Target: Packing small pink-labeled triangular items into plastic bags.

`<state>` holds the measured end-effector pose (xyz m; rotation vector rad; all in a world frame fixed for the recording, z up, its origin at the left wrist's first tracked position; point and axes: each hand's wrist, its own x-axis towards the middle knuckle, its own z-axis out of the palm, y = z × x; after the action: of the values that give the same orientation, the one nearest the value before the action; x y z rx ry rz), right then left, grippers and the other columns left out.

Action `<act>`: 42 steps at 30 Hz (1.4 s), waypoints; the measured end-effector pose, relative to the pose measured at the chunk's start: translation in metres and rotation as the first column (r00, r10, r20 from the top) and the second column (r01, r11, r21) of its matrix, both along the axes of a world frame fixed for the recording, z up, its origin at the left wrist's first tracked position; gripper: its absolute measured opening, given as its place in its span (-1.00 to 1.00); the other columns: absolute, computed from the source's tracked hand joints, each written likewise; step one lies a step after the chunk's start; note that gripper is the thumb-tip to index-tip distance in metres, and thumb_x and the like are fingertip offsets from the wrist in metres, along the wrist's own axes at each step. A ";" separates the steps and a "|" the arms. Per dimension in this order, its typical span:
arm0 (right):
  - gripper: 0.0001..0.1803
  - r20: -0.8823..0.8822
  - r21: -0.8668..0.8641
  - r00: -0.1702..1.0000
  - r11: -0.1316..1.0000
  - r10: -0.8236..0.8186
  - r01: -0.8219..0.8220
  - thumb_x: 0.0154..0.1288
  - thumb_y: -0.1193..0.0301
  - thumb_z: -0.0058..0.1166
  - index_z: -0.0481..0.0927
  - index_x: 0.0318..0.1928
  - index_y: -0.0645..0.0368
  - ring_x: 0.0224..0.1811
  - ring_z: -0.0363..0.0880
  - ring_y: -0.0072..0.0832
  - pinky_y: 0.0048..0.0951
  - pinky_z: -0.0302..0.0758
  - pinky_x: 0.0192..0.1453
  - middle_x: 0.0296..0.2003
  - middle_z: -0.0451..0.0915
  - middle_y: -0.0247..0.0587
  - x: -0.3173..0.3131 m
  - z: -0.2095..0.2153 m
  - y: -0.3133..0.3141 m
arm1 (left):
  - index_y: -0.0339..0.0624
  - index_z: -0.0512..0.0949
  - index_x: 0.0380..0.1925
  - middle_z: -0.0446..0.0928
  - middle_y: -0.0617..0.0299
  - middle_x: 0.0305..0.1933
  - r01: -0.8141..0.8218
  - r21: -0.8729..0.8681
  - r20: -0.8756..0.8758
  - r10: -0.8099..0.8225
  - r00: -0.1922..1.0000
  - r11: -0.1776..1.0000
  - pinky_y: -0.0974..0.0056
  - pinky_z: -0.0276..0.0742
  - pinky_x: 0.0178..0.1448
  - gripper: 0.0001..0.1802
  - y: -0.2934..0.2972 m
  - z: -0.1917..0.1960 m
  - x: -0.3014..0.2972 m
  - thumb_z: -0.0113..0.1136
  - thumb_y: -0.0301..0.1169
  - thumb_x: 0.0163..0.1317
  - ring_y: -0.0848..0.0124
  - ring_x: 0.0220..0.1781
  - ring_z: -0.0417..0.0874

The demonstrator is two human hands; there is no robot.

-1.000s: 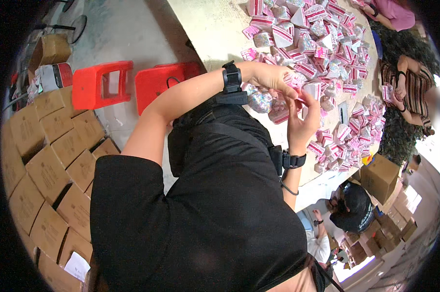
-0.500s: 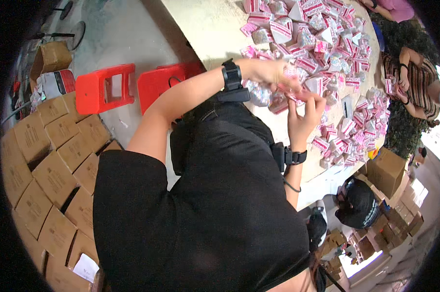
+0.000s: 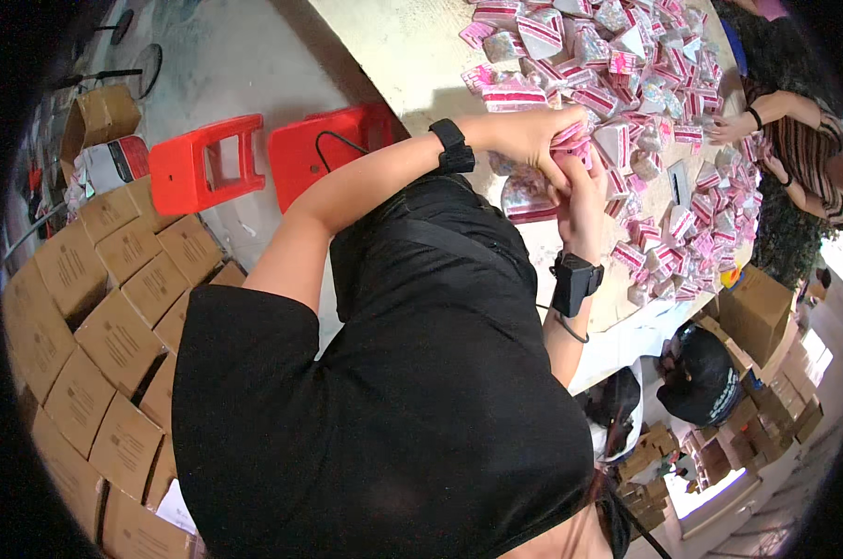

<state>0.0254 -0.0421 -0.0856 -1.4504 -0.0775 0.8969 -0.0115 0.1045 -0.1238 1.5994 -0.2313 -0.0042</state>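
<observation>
Over the near edge of the pile, my left hand [image 3: 531,138] and my right hand [image 3: 582,200] meet. Several small pink printed cards [image 3: 571,140] are gripped in my left hand, its thumb pressed along them. My right fingers are bent up against the same cards, closed, with their tips partly hidden behind my left hand. Just below my hands a clear packet with a pink and white striped top [image 3: 530,203] lies on the table [image 3: 421,70]. Many similar packets [image 3: 626,79] are heaped beyond my hands, and a second group [image 3: 682,233] lies to the right.
Across the table a person in a striped top [image 3: 813,158] reaches a hand to the packets. Red plastic stools [image 3: 193,168] stand on the floor at left. Stacked brown cartons [image 3: 114,345] fill the lower left. An open carton [image 3: 757,312] and a person in a black cap [image 3: 699,377] are at right.
My hands have closed together around the pink cards, and the striped packet below now shows more fully. The person across has stretched a hand toward the pile.
</observation>
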 end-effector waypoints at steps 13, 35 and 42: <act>-0.20 0.822 -0.409 0.443 0.912 0.358 0.021 -0.04 0.63 0.17 0.18 0.28 0.13 0.16 0.33 -0.24 -0.29 0.30 0.19 0.22 0.23 -0.06 -0.020 0.013 -0.029 | -0.24 0.36 -0.01 0.55 0.13 -0.24 0.118 -0.057 -0.151 -0.126 0.980 0.991 0.30 0.47 -0.12 -0.57 -0.002 -0.007 0.007 0.10 -0.47 0.06 0.43 -0.24 0.56; -0.30 0.842 -0.343 0.292 0.868 0.454 -0.360 0.05 0.34 0.18 0.24 0.21 0.26 0.11 0.35 -0.06 -0.23 0.28 0.16 0.06 0.38 0.15 0.108 -0.029 0.039 | -0.28 0.48 -0.19 0.54 -0.02 -0.33 0.047 0.205 -0.459 0.054 0.887 0.978 0.19 0.43 -0.17 -0.59 0.037 0.010 -0.018 -0.08 -0.11 0.30 0.24 -0.28 0.56; -0.51 0.767 -0.330 0.641 0.878 0.035 0.346 0.06 0.20 0.18 0.42 -0.14 0.35 -0.24 0.42 -0.14 -0.23 0.35 -0.11 -0.29 0.47 0.05 0.197 -0.148 0.053 | -0.28 0.43 -0.24 0.52 0.00 -0.36 -0.137 0.338 -0.282 0.239 0.929 0.931 0.18 0.41 -0.18 -0.73 0.027 0.008 -0.017 0.00 -0.26 0.26 0.20 -0.32 0.54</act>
<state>0.2226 0.0106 -0.2339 -2.1746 -0.3811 0.0771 -0.0288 0.1310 -0.1159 1.9043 0.1895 -0.1559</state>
